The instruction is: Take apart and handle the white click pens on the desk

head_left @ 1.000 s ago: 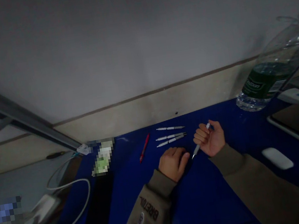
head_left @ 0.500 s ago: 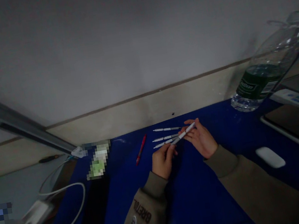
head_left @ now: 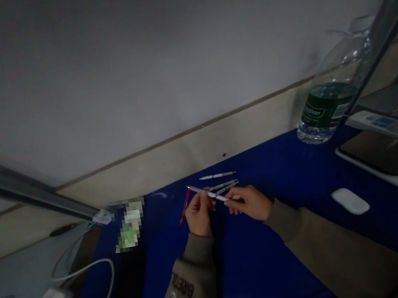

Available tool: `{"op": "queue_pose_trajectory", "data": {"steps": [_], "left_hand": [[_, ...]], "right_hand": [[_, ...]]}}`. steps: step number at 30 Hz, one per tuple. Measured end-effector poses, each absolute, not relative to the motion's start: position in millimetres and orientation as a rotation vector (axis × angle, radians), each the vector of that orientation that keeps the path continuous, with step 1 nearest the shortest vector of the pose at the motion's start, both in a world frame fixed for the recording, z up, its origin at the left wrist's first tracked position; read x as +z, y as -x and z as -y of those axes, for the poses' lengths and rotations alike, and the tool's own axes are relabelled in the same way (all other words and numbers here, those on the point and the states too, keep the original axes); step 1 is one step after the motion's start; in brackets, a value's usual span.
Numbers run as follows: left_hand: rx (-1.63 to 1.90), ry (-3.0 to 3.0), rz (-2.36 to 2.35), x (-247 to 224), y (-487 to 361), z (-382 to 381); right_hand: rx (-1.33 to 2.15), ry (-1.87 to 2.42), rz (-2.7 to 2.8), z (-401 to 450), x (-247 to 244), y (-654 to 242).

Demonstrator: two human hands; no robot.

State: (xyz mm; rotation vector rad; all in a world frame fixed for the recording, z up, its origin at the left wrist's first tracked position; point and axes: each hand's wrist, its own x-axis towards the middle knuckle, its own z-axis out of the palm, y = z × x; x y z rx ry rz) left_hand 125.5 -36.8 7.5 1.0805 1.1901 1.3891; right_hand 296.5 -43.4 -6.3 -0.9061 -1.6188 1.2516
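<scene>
Head view gives me a blue table [head_left: 263, 269], then a clear bottle [head_left: 326, 106] standing by the wall to the right. I see the left hand [head_left: 199, 215] pinching a white pen [head_left: 219, 197] above the table, while the right hand [head_left: 251, 202] grips its rear end. I judge this pen's handling midway: it appears in 1 piece, not yet set down. 3 similar pens [head_left: 218, 175] lie beyond, unheld; a red pen [head_left: 183, 218] lies beside the left hand, partly hidden.
</scene>
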Motion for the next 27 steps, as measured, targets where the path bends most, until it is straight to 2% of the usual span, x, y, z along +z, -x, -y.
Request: {"op": "queue_pose_trajectory", "data": {"steps": [7,12,15,20,27], "left_hand": [[1.095,-1.385,-1.142,7,-141,51],[1.037,-1.835,-1.569,16,-111,38],[0.855,-2.128,-2.009,16,-95,31],[0.404,-2.372,-2.284,12,-91,31],[0.360,-2.448,-2.375,7,-88,31]], "right_hand": [[0.872,1.043,1.891,44,-7,-300],[0.634,1.132,1.868,39,2,-306],[0.598,1.166,1.822,36,4,-310],[0.580,1.208,1.780,32,4,-313],[0.537,1.167,1.837,27,-5,-315]]}}
